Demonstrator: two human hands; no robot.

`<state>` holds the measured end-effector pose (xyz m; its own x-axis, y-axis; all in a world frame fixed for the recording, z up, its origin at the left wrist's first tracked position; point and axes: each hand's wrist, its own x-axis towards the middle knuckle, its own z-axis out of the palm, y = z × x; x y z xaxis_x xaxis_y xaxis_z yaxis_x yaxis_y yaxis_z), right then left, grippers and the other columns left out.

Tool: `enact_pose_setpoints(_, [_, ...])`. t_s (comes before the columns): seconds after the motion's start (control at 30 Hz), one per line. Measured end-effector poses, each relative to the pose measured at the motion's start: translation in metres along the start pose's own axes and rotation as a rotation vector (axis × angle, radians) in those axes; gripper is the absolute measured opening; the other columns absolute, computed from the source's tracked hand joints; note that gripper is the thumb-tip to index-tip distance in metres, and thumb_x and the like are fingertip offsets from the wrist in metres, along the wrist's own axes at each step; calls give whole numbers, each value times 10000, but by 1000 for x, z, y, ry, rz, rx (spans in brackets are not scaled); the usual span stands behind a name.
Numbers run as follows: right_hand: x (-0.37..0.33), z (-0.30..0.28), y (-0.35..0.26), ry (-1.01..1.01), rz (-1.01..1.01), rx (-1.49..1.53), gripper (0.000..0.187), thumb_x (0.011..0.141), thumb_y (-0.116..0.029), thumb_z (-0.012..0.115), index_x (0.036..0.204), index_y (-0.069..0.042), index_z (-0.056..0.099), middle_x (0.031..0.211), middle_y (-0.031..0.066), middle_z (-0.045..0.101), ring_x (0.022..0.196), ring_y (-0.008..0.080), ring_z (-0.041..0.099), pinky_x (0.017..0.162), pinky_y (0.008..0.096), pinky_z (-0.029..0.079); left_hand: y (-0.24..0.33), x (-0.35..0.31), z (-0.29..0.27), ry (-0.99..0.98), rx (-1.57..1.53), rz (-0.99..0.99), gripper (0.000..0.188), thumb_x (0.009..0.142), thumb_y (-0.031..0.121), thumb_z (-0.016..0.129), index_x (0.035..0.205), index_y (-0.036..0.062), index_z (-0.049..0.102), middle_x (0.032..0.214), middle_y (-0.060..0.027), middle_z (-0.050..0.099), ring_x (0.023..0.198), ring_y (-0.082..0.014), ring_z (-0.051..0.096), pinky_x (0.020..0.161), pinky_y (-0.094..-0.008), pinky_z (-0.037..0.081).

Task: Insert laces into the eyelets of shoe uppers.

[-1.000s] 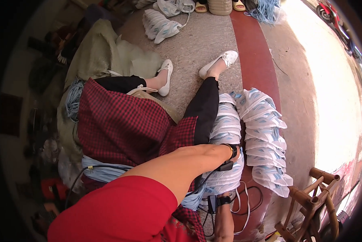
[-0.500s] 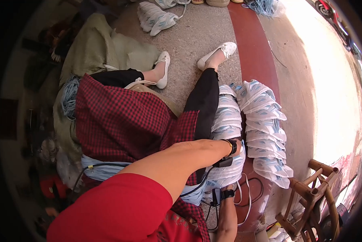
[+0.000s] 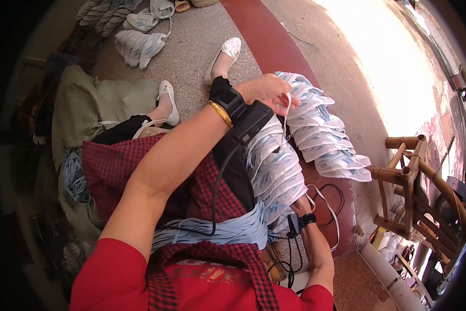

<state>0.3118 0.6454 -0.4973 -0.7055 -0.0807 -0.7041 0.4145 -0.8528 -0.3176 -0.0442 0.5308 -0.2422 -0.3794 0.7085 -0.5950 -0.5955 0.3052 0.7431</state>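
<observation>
White and light-blue shoe uppers [image 3: 275, 168] lie nested in a long row beside my right thigh. Above the far end of this row is my left hand [image 3: 272, 93], its fingers pinched on a white cord [image 3: 284, 123] that hangs down to the uppers. My right hand [image 3: 300, 206] is at the near end of the row, against the last upper. Its fingers are mostly hidden by the uppers. A second nested row of the same uppers [image 3: 323, 132] lies just to the right.
Light-blue laces [image 3: 212, 231] lie across my lap over a checked apron [image 3: 119, 168]. A bamboo frame [image 3: 406, 176] stands at the right. More shoe uppers [image 3: 139, 46] lie far left, near a green sack [image 3: 72, 103]. Black cables [image 3: 290, 256] hang by my right wrist.
My left hand has risen from the side of the nearer row to above its far end, now pulling a white cord. My right hand stays at the near end. The whole view has shifted.
</observation>
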Motion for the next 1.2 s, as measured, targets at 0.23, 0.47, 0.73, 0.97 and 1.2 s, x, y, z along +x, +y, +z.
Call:
enact_pose_setpoints(0.23, [-89, 20, -46, 324, -211, -836, 190, 911, -102, 570, 959, 50, 674, 874, 48, 669, 755, 114, 627, 706, 247, 507, 19, -39, -70, 309, 48, 55, 277, 979, 162, 484, 1132, -68, 511, 1091, -218, 617, 970, -261, 643, 800, -319, 547])
enact_pose_setpoints(0.47, [-114, 194, -118, 248, -758, -870, 393, 909, -109, 573, 1274, 25, 519, 1183, 129, 596, 1003, 162, 587, 832, 287, 490, 26, -46, 1, -182, 28, 50, 300, 957, 139, 529, 1169, -70, 489, 1128, -225, 620, 1013, -260, 642, 824, -311, 540])
enact_pose_setpoints(0.73, [-39, 279, -134, -84, -730, -512, 389, 998, -306, 511, 1246, -7, 545, 656, -40, 478, 616, 68, 509, 573, 191, 396, 25, -46, 9, -138, 254, 194, 321, 971, 184, 528, 1220, -17, 513, 1043, -155, 652, 756, -145, 647, 685, -248, 531])
enact_pose_setpoints(0.97, [-60, 179, -85, 169, -377, -352, 215, 1023, -246, 448, 991, -41, 503, 704, 24, 599, 514, 66, 527, 398, 167, 318, 0, -6, -96, 245, 295, -43, 381, 928, 326, 602, 1175, 37, 583, 1104, -84, 634, 974, -181, 598, 790, -330, 513])
enact_pose_setpoints(1.2, [-19, 197, -32, 349, -393, -225, 286, 978, -112, 469, 1206, 56, 510, 928, 106, 673, 608, 64, 559, 490, 171, 397, -24, 28, -115, 305, 535, -208, 479, 878, 382, 643, 1242, 79, 578, 1227, -114, 585, 1080, -241, 554, 778, -377, 527])
